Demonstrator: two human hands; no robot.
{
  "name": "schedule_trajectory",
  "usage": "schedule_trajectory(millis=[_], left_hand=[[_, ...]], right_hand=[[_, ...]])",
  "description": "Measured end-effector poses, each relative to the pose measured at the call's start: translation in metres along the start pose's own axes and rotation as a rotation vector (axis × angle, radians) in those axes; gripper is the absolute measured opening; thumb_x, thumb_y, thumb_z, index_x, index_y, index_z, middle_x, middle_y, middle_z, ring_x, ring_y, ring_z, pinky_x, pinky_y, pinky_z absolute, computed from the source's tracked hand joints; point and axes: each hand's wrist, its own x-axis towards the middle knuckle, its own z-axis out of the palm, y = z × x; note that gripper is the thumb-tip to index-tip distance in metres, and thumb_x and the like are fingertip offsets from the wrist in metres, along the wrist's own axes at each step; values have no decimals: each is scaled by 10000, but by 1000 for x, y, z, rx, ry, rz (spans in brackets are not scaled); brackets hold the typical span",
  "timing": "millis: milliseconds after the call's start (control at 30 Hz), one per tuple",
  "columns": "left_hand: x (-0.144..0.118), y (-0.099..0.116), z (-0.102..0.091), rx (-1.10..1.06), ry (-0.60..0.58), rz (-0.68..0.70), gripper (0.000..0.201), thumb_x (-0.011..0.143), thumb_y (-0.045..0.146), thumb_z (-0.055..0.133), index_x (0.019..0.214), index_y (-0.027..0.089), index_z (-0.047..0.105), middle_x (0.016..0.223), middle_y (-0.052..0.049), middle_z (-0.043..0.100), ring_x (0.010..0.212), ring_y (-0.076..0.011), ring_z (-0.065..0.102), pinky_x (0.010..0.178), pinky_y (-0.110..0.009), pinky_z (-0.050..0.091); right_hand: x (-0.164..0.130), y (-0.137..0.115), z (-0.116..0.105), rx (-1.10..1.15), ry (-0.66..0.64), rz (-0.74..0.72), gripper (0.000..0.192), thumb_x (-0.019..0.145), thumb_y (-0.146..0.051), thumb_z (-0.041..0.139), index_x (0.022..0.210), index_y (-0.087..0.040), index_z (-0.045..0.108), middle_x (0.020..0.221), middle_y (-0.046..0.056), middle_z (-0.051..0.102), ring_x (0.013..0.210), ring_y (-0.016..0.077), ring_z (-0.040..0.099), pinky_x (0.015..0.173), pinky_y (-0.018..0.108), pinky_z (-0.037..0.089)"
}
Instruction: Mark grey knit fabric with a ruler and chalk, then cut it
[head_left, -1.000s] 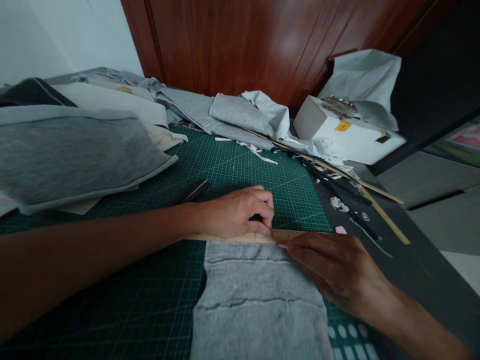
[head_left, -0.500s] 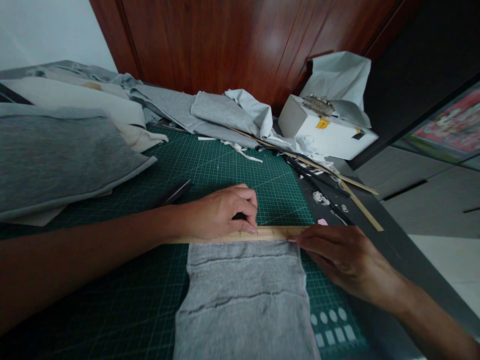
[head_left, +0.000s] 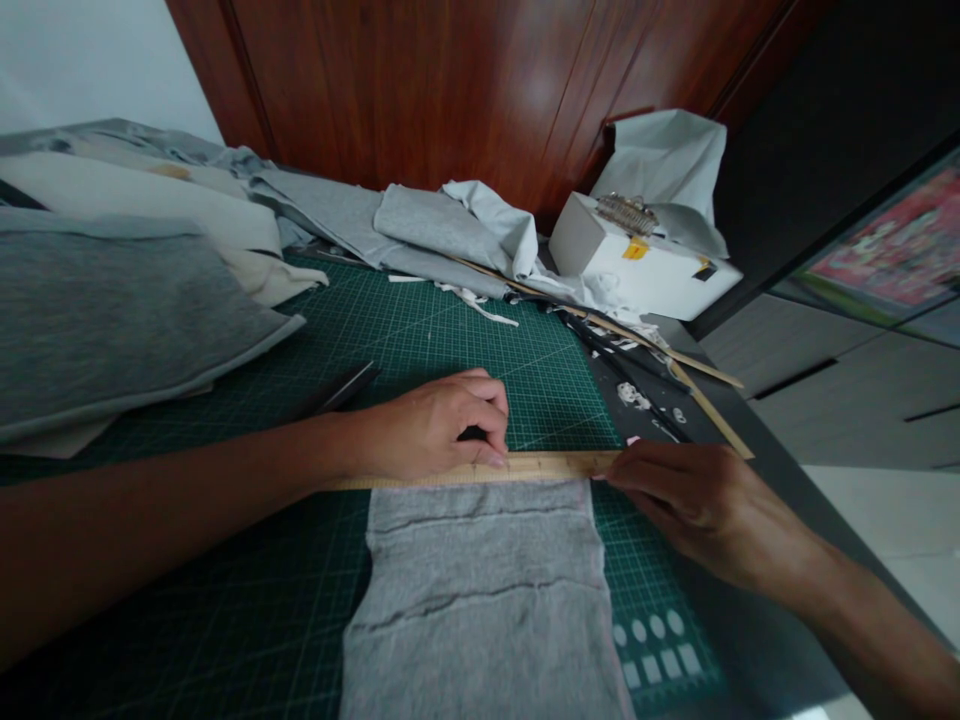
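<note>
A wooden ruler (head_left: 536, 465) lies across the top end of a piece of grey knit cloth (head_left: 487, 640), which has two raised crosswise ridges and faint pink lines at its edges. My left hand (head_left: 442, 425) presses on the ruler with curled fingers, thumb and fingertips down on the wood. At the ruler's right end, my right hand (head_left: 686, 500) is closed in a pinch, its fingertips just beyond the cloth's right corner. What they hold is too small to make out. A small pink piece (head_left: 633, 440) shows behind that hand.
Under the cloth is a green cutting mat (head_left: 420, 340). A dark, blade-like tool (head_left: 337, 388) lies beyond my left wrist. Folded grey cloth (head_left: 135, 320) is at left, more fabric at the back. A white box (head_left: 637, 255), wooden strips (head_left: 709, 410) and scraps lie right.
My right hand has slid a little to the right along the ruler, past the cloth's corner. The left hand stays on the ruler. The whole view has shifted slightly.
</note>
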Motion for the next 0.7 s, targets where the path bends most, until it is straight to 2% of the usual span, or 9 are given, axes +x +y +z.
schedule_trajectory(millis=[233, 400, 567, 633, 700], left_hand=[[-1, -1, 0, 7, 4, 10, 100, 936, 237, 730, 848, 226, 777, 949, -13, 635, 946, -164, 568, 891, -307, 414], [-1, 1, -1, 16, -7, 0, 91, 937, 241, 737, 855, 221, 772, 964, -16, 636, 958, -164, 570, 899, -302, 415], [0, 3, 0, 11, -10, 4, 87, 936, 213, 737, 852, 213, 761, 950, -12, 635, 963, -164, 573, 895, -295, 407], [1, 2, 0, 14, -8, 6, 95, 938, 225, 737, 844, 216, 748, 938, -8, 636, 956, -167, 572, 888, -296, 406], [1, 1, 1, 26, -7, 14, 103, 942, 230, 730, 841, 213, 733, 925, -9, 638, 948, -171, 568, 882, -301, 406]], right_hand=[[-1, 4, -5, 55, 41, 44, 242, 1005, -94, 543, 1047, -204, 754, 923, 57, 763, 724, 147, 730, 631, 251, 584], [11, -5, 0, 144, 95, 59, 184, 993, -71, 558, 1054, -179, 695, 948, 57, 736, 789, 154, 724, 682, 266, 593], [14, -30, 10, 138, 249, 127, 196, 975, -81, 609, 1134, -176, 673, 1013, 63, 714, 906, 158, 720, 814, 266, 609], [13, -46, 16, 207, 258, 146, 211, 974, -75, 598, 1142, -186, 662, 1026, 59, 703, 918, 148, 713, 831, 254, 606], [11, -65, 24, 353, 214, 154, 185, 981, -72, 563, 1101, -191, 638, 964, 40, 687, 857, 127, 705, 771, 218, 604]])
